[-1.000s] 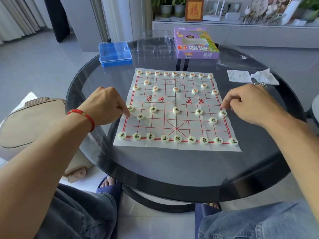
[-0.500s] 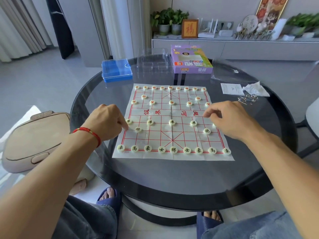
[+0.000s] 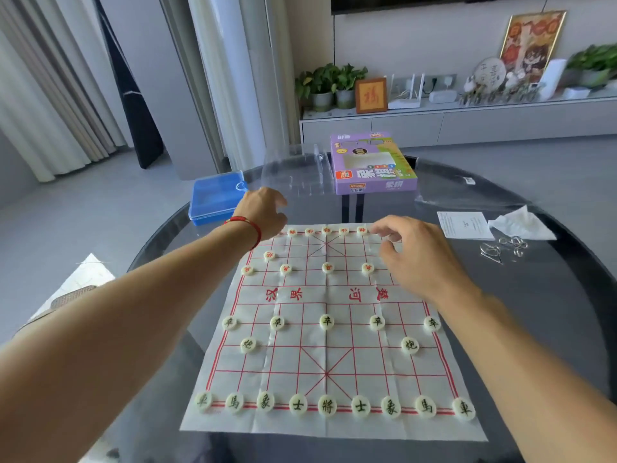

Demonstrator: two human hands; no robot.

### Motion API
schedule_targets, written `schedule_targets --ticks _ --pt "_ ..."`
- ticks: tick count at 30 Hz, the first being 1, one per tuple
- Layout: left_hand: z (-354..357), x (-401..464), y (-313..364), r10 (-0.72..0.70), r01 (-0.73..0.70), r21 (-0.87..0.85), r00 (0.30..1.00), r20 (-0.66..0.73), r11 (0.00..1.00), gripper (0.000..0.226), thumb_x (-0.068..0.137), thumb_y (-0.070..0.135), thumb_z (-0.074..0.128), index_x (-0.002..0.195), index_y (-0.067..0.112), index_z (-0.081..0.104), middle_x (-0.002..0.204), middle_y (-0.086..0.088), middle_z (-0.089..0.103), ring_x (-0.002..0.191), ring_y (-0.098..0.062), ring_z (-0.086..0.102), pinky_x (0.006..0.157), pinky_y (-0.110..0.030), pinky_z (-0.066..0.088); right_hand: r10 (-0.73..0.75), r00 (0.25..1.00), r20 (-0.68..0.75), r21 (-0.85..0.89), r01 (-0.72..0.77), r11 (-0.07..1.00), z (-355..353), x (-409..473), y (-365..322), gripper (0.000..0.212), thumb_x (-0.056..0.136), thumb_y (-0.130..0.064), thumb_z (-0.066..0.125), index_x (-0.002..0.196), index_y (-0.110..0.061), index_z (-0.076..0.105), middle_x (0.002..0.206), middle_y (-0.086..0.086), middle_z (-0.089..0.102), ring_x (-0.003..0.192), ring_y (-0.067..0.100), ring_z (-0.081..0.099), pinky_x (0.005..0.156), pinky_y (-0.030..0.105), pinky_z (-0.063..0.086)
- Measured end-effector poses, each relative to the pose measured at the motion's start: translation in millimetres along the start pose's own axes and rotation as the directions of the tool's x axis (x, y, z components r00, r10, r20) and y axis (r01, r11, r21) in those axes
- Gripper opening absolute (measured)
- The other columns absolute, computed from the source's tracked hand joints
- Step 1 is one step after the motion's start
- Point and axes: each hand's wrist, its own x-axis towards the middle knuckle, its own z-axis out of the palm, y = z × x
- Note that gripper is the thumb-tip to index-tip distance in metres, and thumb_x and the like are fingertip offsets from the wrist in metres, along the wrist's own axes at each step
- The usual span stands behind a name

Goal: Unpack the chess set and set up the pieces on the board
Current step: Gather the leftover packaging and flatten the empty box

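Reaching over the board's (image 3: 334, 426) far edge, left hand (image 3: 263, 212) and right hand (image 3: 414, 252).

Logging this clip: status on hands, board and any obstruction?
Left hand over the far left corner, grip unclear. Right hand loosely curled over the far right, nothing seen held. Board near rows set; far right pieces hidden. Nothing else in the way.

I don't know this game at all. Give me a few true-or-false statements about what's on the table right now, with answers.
1. Both hands, left hand and right hand, are over the far end of the white paper board. True.
2. The near row holds nine round white black-lettered pieces. True.
3. The purple cardboard box lies on the board. False: it lies beyond it, on the round dark glass table.
4. The blue plastic case is right of the box. False: left.
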Motion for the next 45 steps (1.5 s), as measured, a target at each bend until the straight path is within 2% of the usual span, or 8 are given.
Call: schedule_targets --ticks 8,24,31,34,38,41,43,45 --pt "51.2 116.4 3.0 -0.072 0.032 0.32 0.991 0.113 0.947 0.056 0.089 0.014 0.06 0.143 0.022 0.046 0.137 -0.01 0.053 0.132 -0.033 0.044 0.109 -0.055 0.039 0.148 0.984 -0.1 0.064 -0.142 0.988 -15.2 2.4 29.4 0.026 0.096 -0.012 0.059 0.116 -0.023 0.072 0.115 -0.006 0.073 0.105 0.012 0.065 0.087 0.031 0.055" --pt "-32.6 96.9 42.4 0.314 -0.244 0.209 0.845 -0.434 0.947 0.034 0.091 -0.002 0.06 0.122 0.009 0.07 0.108 -0.019 0.066 0.102 -0.04 0.06 0.081 -0.045 0.051 0.208 0.959 -0.191 0.294 -0.146 0.944 -38.3 -10.5 11.5 0.02 0.096 -0.016 0.06 0.107 -0.024 0.076 0.104 -0.014 0.074 0.092 -0.005 0.064 0.073 0.008 0.047" --pt "-32.4 -57.2 81.4 0.593 -0.612 0.151 0.627 -0.506 0.776 0.025 0.094 0.004 0.064 0.115 0.012 0.074 0.096 -0.005 0.067 0.088 -0.023 0.059 0.076 -0.037 0.048 0.439 0.885 0.155 0.931 -0.28 0.236 -55.3 -24.9 -31.2 0.038 0.094 -0.056 0.063 0.122 -0.031 0.059 0.121 0.008 0.063 0.1 0.028 0.074 0.083 0.044 0.064" --pt "-16.3 -112.0 89.6 0.645 -0.672 0.141 0.596 -0.478 0.727 0.024 0.091 0.007 0.068 0.115 0.01 0.074 0.1 -0.006 0.069 0.09 -0.021 0.06 0.078 -0.039 0.052 0.436 0.878 0.197 0.964 -0.255 0.078 -56.4 -38.3 -39.2 0.024 0.1 -0.035 0.064 0.116 -0.018 0.063 0.117 0.019 0.067 0.093 0.031 0.075 0.082 0.048 0.063" --pt "-12.0 -148.9 91.3 0.544 -0.62 -0.008 0.694 -0.472 0.784 0.033 0.094 0.034 0.065 0.122 0.018 0.071 0.121 -0.004 0.065 0.115 -0.023 0.053 0.096 -0.043 0.046 0.496 0.857 0.143 0.973 -0.213 0.086 -62.1 -54.8 -32.8 0.012 0.1 0.002 0.055 0.103 -0.004 0.066 0.109 0.031 0.065 0.072 0.031 0.074 0.067 0.039 0.064" --pt "-11.0 -152.3 83.3 0.112 -0.267 -0.373 0.916 -0.386 0.889 0.059 0.094 0.055 0.053 0.143 0.023 0.048 0.144 -0.005 0.044 0.133 -0.024 0.037 0.107 -0.04 0.036 0.436 0.887 0.153 0.975 -0.208 0.082 -71.7 -58.1 -17.5 0.013 0.1 0.001 0.054 0.106 -0.004 0.064 0.107 0.026 0.064 0.077 0.032 0.074 0.068 0.04 0.064" --pt "-12.4 -143.0 77.9 -0.136 0.05 -0.772 0.99 -0.047 0.634 0.072 0.09 0.06 0.055 0.145 0.016 0.04 0.146 -0.013 0.046 0.128 -0.028 0.05 0.108 -0.049 0.043 0.382 0.906 0.183 0.971 -0.228 0.076 -71.4 -57.1 -6.5 0.018 0.101 -0.001 0.053 0.116 -0.001 0.063 0.109 0.025 0.067 0.085 0.035 0.073 0.074 0.042 0.063" --pt "-15.3 -133.1 76.6 -0.084 0.319 -0.942 0.947 0.311 0.105 0.058 0.095 0.051 0.057 0.13 0.006 0.047 0.134 -0.025 0.058 0.115 -0.038 0.064 0.101 -0.055 0.049 0.33 0.92 0.213 0.96 -0.26 0.106 -64.2 -54.0 0.9 0.024 0.101 -0.002 0.054 0.124 -0.001 0.06 0.111 0.023 0.07 0.091 0.037 0.073 0.079 0.043 0.062"
